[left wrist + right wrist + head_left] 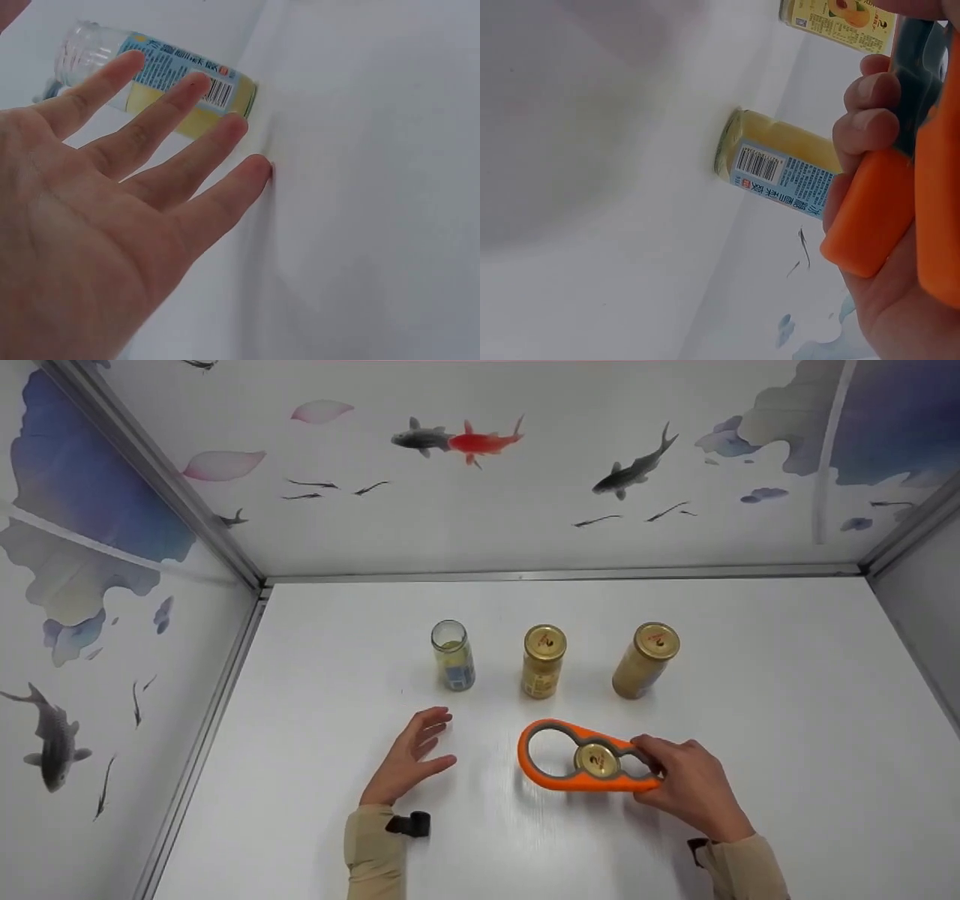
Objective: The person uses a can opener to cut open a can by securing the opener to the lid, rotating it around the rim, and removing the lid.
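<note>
My right hand [690, 780] grips the end of an orange jar opener [592, 785] with a grey lining, held above the white table. A gold lid [598, 760] marked with a 2 sits in the opener's middle hole. In the right wrist view, fingers [866, 127] curl round its handle. My left hand [409, 761] hovers left of the opener, fingers spread, holding nothing. Beyond it stands a lidless glass jar [454, 660] with yellowish contents and a blue label, which the left wrist view shows behind the fingers.
Two gold-lidded jars stand upright to the right of the lidless one: a middle jar [542, 667] and a right jar [643, 664]. A white back wall [517, 525] with painted fish rises behind the table [315, 697], and side walls flank it.
</note>
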Demonstrator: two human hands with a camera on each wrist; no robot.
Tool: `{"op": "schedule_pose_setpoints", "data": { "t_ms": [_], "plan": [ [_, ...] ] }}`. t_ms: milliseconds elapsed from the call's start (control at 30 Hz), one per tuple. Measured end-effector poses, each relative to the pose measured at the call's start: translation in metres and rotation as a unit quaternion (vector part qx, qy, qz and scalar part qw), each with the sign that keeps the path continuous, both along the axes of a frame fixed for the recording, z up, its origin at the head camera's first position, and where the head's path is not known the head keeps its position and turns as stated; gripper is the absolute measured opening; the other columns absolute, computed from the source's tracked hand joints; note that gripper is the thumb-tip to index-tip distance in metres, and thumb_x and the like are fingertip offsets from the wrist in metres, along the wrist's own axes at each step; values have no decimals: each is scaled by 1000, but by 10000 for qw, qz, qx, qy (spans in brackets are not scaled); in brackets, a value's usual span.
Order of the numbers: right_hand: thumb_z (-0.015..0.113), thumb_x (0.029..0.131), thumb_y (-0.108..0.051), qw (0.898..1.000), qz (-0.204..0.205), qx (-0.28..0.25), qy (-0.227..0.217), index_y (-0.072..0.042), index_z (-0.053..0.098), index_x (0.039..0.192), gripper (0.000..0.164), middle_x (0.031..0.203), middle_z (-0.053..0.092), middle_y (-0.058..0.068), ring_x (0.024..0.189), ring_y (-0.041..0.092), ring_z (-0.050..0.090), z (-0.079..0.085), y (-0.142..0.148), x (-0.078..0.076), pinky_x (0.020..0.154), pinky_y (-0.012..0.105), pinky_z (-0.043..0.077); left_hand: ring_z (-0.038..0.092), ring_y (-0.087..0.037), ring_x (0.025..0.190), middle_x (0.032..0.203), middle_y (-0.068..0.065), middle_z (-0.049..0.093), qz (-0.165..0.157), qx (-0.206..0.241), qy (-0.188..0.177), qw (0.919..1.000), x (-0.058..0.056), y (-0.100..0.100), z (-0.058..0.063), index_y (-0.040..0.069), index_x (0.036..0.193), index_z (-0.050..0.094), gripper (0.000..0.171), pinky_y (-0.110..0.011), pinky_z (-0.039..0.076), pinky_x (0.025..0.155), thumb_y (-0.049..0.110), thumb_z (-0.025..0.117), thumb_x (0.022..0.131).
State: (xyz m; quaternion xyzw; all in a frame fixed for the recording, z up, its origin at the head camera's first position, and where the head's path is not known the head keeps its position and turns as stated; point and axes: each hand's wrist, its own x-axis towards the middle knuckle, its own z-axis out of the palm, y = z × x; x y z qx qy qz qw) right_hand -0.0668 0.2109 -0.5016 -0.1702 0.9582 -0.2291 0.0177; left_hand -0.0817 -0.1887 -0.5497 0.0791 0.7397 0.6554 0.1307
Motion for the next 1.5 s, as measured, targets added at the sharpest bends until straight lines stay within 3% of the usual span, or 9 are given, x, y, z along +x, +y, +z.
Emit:
{"op": "schedule_pose_setpoints", "data": {
  "t_ms": [167,367,567,767,1067,1233,1367,1433,1500],
  "plan": [
    [85,61,-17,10000,17,5,-61,-18,66,101,44,68,50,-15,60,7,43,-1,-4,0,64,33,38,32,-32,137,147,-18,38,-34,304,-58,9995,-1,13,-4,6,147,34,75,-48,23,112,5,75,84],
    [86,62,-17,9998,-50,20,-191,-17,66,101,44,67,50,-14,61,9,43,-3,-8,0,65,33,38,33,-28,137,148,-15,39,-164,320,-189,9992,-3,29,-3,7,146,35,75,-46,25,112,7,76,83],
    [86,61,-20,9999,20,-12,-144,-17,65,102,46,68,49,-15,62,8,43,-8,-16,1,66,33,38,37,-29,135,145,-15,40,-238,417,-100,9988,-5,42,-3,5,145,36,73,-46,27,111,6,76,83],
    [87,61,-21,9999,25,-89,-44,-16,65,103,48,70,50,-14,64,7,44,-8,-23,1,66,33,39,39,-27,134,144,-15,42,-452,537,26,9975,-8,56,-6,5,144,38,72,-44,28,110,16,77,84],
    [86,61,-18,9994,36,-209,287,-16,66,103,47,69,49,-15,63,7,44,-7,-27,-1,67,33,39,44,-26,130,141,-8,47,-529,977,-51,9938,-10,78,-11,2,143,40,57,-38,39,104,1,64,91],
    [87,60,-16,9983,27,-336,474,-16,66,102,47,71,49,-15,64,6,43,-10,-30,-2,68,33,39,45,-34,129,136,-8,52,-663,1318,104,9890,-11,94,-11,5,139,46,46,-39,41,102,-1,58,95],
    [88,59,-14,9968,55,-475,643,-17,65,102,49,72,49,-15,65,7,43,-14,-34,-4,68,32,38,50,-34,124,132,-13,54,-657,2106,-357,9747,-7,108,-2,8,135,52,38,-44,45,97,10,58,97],
    [88,59,-14,9958,84,-500,759,-17,65,102,49,72,49,-15,65,7,44,-16,-35,-6,69,32,38,53,-35,120,129,-16,55,-666,2477,-445,9655,-6,116,2,3,133,51,39,-48,47,93,16,58,97],
    [88,59,-14,9949,128,-500,868,-16,65,102,49,72,48,-14,64,7,43,-18,-36,-8,69,33,39,56,-33,116,128,-16,56,-702,2494,-451,9648,-6,123,3,4,135,51,40,-48,48,92,22,55,99]
  ]
}}
